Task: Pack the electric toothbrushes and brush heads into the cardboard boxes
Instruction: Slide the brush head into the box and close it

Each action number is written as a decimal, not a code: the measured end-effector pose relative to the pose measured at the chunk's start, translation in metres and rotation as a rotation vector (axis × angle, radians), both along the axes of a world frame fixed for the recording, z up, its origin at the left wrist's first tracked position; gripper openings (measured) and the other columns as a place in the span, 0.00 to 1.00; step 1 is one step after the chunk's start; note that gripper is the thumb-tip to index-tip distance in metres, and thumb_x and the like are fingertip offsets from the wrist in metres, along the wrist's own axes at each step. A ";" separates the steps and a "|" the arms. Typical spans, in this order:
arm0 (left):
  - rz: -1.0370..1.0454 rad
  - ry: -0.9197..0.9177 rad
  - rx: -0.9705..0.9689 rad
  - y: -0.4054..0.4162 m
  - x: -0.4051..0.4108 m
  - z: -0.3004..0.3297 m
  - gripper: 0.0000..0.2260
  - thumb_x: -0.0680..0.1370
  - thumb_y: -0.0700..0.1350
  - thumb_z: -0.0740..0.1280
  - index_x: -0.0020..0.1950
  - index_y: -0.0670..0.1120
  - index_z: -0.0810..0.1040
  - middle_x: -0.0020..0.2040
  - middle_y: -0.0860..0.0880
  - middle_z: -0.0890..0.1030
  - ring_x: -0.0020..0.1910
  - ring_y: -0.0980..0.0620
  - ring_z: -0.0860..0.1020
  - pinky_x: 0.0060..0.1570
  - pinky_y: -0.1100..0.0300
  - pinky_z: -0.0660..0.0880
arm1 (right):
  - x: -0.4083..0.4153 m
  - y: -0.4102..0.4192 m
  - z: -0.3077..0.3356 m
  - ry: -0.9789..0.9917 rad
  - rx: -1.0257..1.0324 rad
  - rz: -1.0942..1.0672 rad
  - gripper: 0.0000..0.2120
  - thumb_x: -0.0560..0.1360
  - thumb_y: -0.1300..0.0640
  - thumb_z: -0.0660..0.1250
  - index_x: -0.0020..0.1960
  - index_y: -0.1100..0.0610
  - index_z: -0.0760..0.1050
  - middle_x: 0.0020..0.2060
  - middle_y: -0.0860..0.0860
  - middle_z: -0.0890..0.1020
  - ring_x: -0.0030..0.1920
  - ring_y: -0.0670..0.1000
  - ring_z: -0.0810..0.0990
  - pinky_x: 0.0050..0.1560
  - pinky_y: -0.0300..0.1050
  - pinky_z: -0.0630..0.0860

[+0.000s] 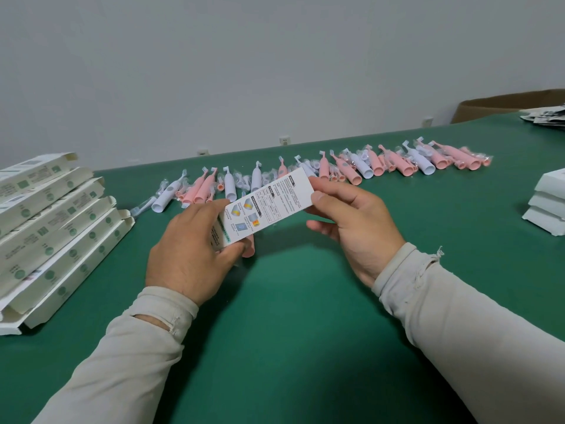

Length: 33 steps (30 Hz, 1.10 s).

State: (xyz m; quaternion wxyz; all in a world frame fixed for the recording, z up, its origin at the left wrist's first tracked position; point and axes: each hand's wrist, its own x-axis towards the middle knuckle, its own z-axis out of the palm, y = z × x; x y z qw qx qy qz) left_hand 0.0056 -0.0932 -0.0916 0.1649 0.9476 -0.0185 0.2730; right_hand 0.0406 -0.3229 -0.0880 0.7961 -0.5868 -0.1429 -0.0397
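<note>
Cardboard box (266, 206) held at both ends, our left hand (189, 252) and right hand (351, 228) should steady it while the pink toothbrush (249, 249) slides fully in.

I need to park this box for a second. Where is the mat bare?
Bare green mat lies between the forearms, and right of the right hand up to the white box stack. Crowded: the toothbrush row behind the held box, and the flat cartons on the left.
</note>
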 end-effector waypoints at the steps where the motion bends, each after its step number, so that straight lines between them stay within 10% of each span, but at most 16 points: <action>1: 0.000 0.006 -0.008 0.000 0.000 0.000 0.32 0.68 0.65 0.67 0.71 0.59 0.69 0.63 0.57 0.76 0.60 0.50 0.74 0.50 0.49 0.75 | 0.000 0.002 -0.001 -0.019 0.005 -0.003 0.11 0.77 0.60 0.69 0.50 0.44 0.85 0.51 0.46 0.86 0.51 0.47 0.84 0.46 0.40 0.80; 10: -0.227 -0.025 -0.143 -0.028 -0.002 -0.008 0.30 0.71 0.55 0.73 0.71 0.55 0.68 0.65 0.52 0.77 0.56 0.51 0.76 0.52 0.47 0.79 | -0.005 0.004 0.000 0.314 0.010 -0.279 0.17 0.79 0.53 0.68 0.66 0.55 0.74 0.49 0.52 0.86 0.44 0.47 0.85 0.49 0.45 0.83; 17: -0.452 -0.144 -0.200 -0.076 -0.014 -0.002 0.29 0.72 0.56 0.71 0.71 0.55 0.68 0.61 0.62 0.72 0.54 0.53 0.76 0.49 0.56 0.78 | -0.045 0.025 0.003 0.260 -0.161 -0.234 0.11 0.74 0.56 0.71 0.56 0.56 0.81 0.49 0.50 0.87 0.48 0.50 0.86 0.56 0.51 0.82; 22: -0.540 -0.110 -0.145 -0.094 -0.021 -0.004 0.23 0.76 0.59 0.69 0.69 0.54 0.71 0.60 0.61 0.72 0.52 0.50 0.78 0.51 0.54 0.77 | -0.043 -0.088 0.045 0.205 -0.097 -0.628 0.16 0.76 0.56 0.72 0.61 0.52 0.72 0.53 0.52 0.83 0.40 0.48 0.85 0.32 0.41 0.81; 29: -0.555 -0.013 -0.145 -0.092 -0.029 -0.017 0.18 0.74 0.58 0.67 0.61 0.53 0.79 0.55 0.60 0.77 0.47 0.50 0.80 0.49 0.49 0.80 | -0.051 -0.260 0.053 0.399 -0.415 -1.139 0.26 0.74 0.51 0.70 0.69 0.55 0.67 0.58 0.52 0.74 0.53 0.61 0.82 0.58 0.57 0.79; 33: -0.593 -0.020 -0.135 -0.094 -0.031 -0.019 0.16 0.76 0.58 0.67 0.60 0.52 0.80 0.52 0.62 0.77 0.48 0.52 0.80 0.49 0.53 0.80 | -0.047 -0.293 0.047 0.525 -0.472 -1.273 0.21 0.70 0.53 0.70 0.59 0.61 0.75 0.53 0.59 0.82 0.49 0.60 0.82 0.54 0.51 0.79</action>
